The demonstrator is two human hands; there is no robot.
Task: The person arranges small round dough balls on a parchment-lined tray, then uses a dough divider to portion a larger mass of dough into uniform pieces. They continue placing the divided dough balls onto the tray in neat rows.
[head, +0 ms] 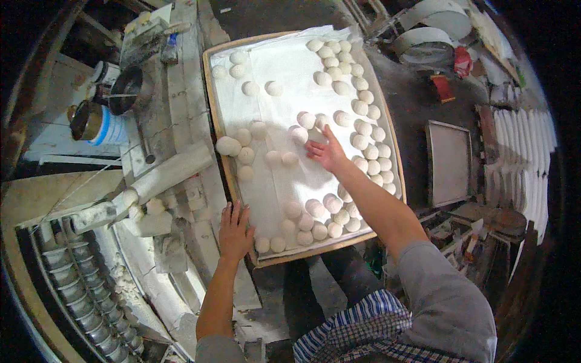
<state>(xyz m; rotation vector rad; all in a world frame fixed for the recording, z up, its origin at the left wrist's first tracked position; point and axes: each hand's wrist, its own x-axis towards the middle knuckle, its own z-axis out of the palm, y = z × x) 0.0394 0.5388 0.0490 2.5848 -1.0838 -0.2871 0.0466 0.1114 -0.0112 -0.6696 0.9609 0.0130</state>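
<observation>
A large shallow wooden tray (211, 97) lined with white cloth (286, 59) lies before me. Pale round balls, seemingly dough, are spread over it, most closely along the right side and near corner. Over the middle, my right hand (327, 152) has its fingers apart. Its index fingertip is at a ball (322, 120), and another ball (299, 134) lies just beyond the curled fingers; whether either is touched is unclear. My left hand (235, 233) lies flat by the tray's left rim, holding nothing. Farther up that rim, a ball (228, 146) overhangs the edge.
Left of the tray runs a worn, floury wooden bench with a pale roller-like cylinder (172, 172), a dark bowl (129, 90) and a bucket (102, 125). Metal machine rollers (86, 290) sit lower left. On the right are round sieves (424, 45) and a rectangular framed panel (449, 163).
</observation>
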